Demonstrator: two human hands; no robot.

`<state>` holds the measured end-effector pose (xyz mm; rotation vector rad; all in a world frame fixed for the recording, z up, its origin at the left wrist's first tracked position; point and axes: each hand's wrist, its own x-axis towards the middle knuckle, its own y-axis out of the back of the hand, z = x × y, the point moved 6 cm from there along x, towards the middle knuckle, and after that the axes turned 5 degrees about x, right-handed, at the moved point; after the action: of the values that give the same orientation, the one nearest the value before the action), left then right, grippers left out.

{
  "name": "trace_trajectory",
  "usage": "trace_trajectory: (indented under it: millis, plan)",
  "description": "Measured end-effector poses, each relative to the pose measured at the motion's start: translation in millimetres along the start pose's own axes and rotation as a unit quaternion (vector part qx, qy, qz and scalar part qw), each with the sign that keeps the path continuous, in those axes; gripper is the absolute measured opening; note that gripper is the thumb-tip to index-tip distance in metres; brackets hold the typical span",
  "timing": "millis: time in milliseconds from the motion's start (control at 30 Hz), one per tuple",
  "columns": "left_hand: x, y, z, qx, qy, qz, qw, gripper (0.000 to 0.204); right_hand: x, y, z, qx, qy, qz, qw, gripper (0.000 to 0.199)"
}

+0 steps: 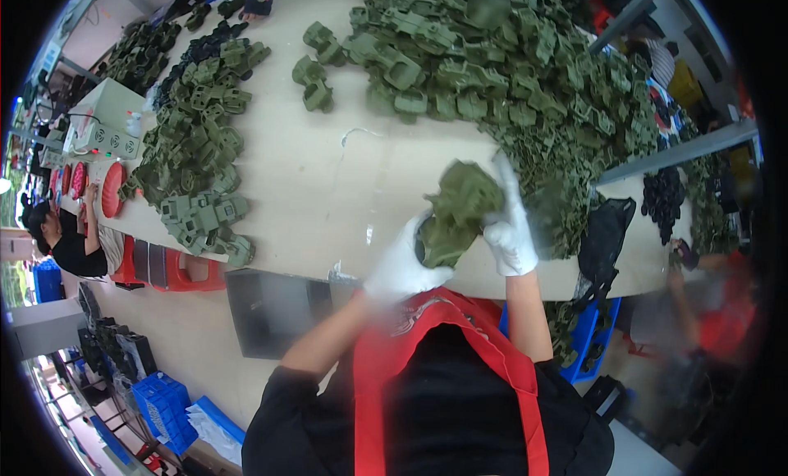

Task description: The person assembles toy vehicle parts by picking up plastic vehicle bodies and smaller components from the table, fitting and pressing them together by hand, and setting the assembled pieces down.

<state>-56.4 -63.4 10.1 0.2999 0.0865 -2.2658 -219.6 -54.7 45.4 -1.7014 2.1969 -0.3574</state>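
My left hand, in a white glove, is wrapped round the lower left end of an olive-green moulded plastic part held over the near side of the table. The part is slightly smeared by motion, so its finer shape does not show. My right hand, also gloved in white, is at the part's right side. Its fingers are stretched out away from me, and its thumb lies at the part's edge. Just beyond and to the right spreads a large heap of similar green parts.
The pale table carries another row of green parts on the left. A black bag lies at the right edge. A grey box stands below the front edge. Co-workers sit left and right.
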Motion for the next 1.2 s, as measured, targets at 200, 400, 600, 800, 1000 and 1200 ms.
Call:
trace_trajectory:
  millis: [200, 400, 600, 800, 1000, 1200]
  plan:
    - [-21, 27, -34, -0.034, 0.058, -0.085, 0.994, 0.088, 24, -33, 24, -0.08, -0.132, -0.045, 0.987, 0.074]
    - [1, 103, -75, -0.116, 0.122, 0.035, 0.985, 0.06, 79, -27, 127, -0.266, -0.161, -0.002, 0.95, 0.071]
    - [119, 302, -69, -0.065, 0.094, 0.38, 0.918, 0.063, 86, 4, 125, -0.297, -0.22, 0.0, 0.929, 0.058]
    - [283, 419, -49, -0.002, 0.013, 0.444, 0.896, 0.091, 51, 50, 161, -0.46, -0.234, -0.071, 0.853, 0.05]
    - [363, 448, 10, 0.362, 0.153, 0.413, 0.822, 0.066, 10, 60, 156, -0.526, -0.299, 0.029, 0.796, 0.053]
    - [300, 600, -43, 0.465, 0.278, 0.486, 0.686, 0.076, -6, 53, 134, -0.59, -0.382, -0.044, 0.71, 0.049]
